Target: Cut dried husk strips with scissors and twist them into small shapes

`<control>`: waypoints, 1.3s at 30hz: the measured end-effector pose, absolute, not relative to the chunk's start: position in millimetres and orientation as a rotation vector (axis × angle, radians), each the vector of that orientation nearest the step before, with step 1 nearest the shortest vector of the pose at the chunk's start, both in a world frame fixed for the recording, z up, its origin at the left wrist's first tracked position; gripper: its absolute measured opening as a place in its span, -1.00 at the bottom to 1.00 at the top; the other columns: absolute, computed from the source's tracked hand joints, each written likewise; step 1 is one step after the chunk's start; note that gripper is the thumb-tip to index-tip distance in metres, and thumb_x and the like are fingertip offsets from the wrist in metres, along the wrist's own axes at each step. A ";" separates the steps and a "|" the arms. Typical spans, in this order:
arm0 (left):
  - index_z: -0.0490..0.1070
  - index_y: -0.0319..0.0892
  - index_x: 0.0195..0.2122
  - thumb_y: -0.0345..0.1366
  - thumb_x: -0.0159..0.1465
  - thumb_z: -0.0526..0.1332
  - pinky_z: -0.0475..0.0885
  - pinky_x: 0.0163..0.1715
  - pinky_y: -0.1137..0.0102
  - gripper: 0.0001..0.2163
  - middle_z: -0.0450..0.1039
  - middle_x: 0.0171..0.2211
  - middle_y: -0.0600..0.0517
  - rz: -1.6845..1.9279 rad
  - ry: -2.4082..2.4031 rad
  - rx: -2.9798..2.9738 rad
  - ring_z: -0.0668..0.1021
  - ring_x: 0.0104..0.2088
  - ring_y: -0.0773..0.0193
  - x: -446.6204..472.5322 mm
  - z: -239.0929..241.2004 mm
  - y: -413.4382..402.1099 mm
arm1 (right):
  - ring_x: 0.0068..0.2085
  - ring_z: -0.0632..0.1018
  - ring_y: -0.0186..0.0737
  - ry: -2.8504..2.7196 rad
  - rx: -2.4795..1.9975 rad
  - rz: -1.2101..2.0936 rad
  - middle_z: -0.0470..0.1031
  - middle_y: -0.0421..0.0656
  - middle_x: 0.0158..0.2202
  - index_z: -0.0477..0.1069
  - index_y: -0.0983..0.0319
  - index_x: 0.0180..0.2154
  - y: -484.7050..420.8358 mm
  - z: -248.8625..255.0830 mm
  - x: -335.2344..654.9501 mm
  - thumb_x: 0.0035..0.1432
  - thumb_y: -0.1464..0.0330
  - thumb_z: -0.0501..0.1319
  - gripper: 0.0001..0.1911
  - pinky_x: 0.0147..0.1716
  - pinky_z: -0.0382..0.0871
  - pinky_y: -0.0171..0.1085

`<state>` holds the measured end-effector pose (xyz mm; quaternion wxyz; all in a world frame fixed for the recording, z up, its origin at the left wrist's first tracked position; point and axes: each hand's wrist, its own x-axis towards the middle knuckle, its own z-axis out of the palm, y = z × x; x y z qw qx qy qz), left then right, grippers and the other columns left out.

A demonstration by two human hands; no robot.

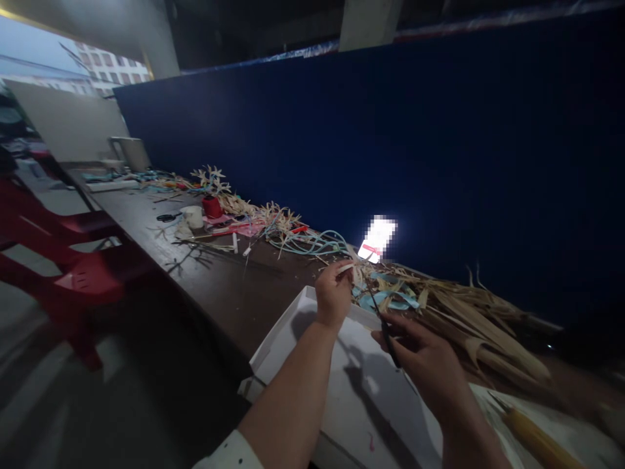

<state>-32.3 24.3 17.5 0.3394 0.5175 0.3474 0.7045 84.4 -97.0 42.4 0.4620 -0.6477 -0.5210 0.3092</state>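
Note:
My left hand (336,290) pinches a pale strip of dried husk (347,267) above the far edge of a shallow white box (305,305). In my right hand (424,358) is a slim dark tool (389,342), its thin shaft pointing up and left toward the husk piece. The tool's exact kind is hard to make out. Its tip is close to my left fingers; whether it touches the husk I cannot tell. Just behind lies a light-blue ribbon (390,299) among husk scraps. Beyond it a brightly lit phone screen (375,241) leans against the blue partition.
Dried husks (488,326) are heaped along the right back. A tool with a yellow handle (537,436) lies at lower right, near a blurred arm (581,387). A red thread spool (211,207), a white cup (193,216) and black scissors (168,217) stand farther left. Red chairs (88,273) flank the table.

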 end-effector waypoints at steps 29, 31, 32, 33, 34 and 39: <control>0.49 -0.23 -0.28 -0.42 0.12 0.16 0.40 -0.32 0.49 -0.83 0.51 -0.38 0.00 1.798 0.893 1.369 0.51 -0.39 0.37 -31.8 19.7 21.8 | -0.32 0.55 -0.12 -1.297 -1.617 0.682 0.56 -0.10 -0.32 0.48 0.21 -0.10 -94.8 35.1 88.9 -0.13 0.18 0.33 -0.50 -0.39 0.41 -0.28; 0.49 -0.23 -0.29 -0.43 0.12 0.16 0.40 -0.33 0.50 -0.83 0.50 -0.40 0.01 1.799 0.891 1.373 0.50 -0.40 0.37 -32.3 20.6 21.1 | -0.30 0.55 -0.11 -1.300 -1.614 0.667 0.56 -0.09 -0.28 0.49 0.20 -0.10 -94.7 34.5 89.4 -0.13 0.18 0.33 -0.51 -0.36 0.42 -0.26; 0.49 -0.23 -0.29 -0.43 0.12 0.16 0.40 -0.33 0.50 -0.84 0.50 -0.40 0.01 1.800 0.882 1.373 0.50 -0.40 0.37 -32.3 20.9 20.9 | -0.30 0.55 -0.10 -1.302 -1.611 0.662 0.56 -0.08 -0.27 0.49 0.20 -0.10 -94.8 34.5 89.5 -0.12 0.18 0.33 -0.51 -0.36 0.42 -0.26; 0.49 -0.23 -0.30 -0.43 0.12 0.16 0.40 -0.32 0.49 -0.84 0.50 -0.41 0.01 1.803 0.871 1.369 0.50 -0.40 0.37 -32.2 21.1 20.9 | -0.30 0.55 -0.09 -1.303 -1.608 0.659 0.55 -0.07 -0.26 0.49 0.21 -0.10 -95.1 34.7 89.6 -0.12 0.18 0.33 -0.51 -0.36 0.43 -0.25; 0.49 -0.23 -0.30 -0.43 0.12 0.15 0.40 -0.32 0.49 -0.84 0.50 -0.41 0.01 1.808 0.861 1.363 0.50 -0.40 0.37 -32.0 21.1 20.9 | -0.30 0.55 -0.09 -1.302 -1.609 0.653 0.55 -0.07 -0.25 0.49 0.21 -0.11 -95.4 34.9 89.6 -0.13 0.18 0.33 -0.51 -0.36 0.43 -0.25; 0.49 -0.23 -0.32 -0.44 0.10 0.16 0.40 -0.31 0.50 -0.85 0.49 -0.41 0.01 1.835 0.837 1.353 0.50 -0.39 0.38 -31.0 20.6 22.4 | -0.30 0.55 -0.10 -1.311 -1.630 0.644 0.55 -0.09 -0.27 0.49 0.20 -0.11 -97.1 37.1 88.5 -0.14 0.21 0.34 -0.52 -0.39 0.42 -0.27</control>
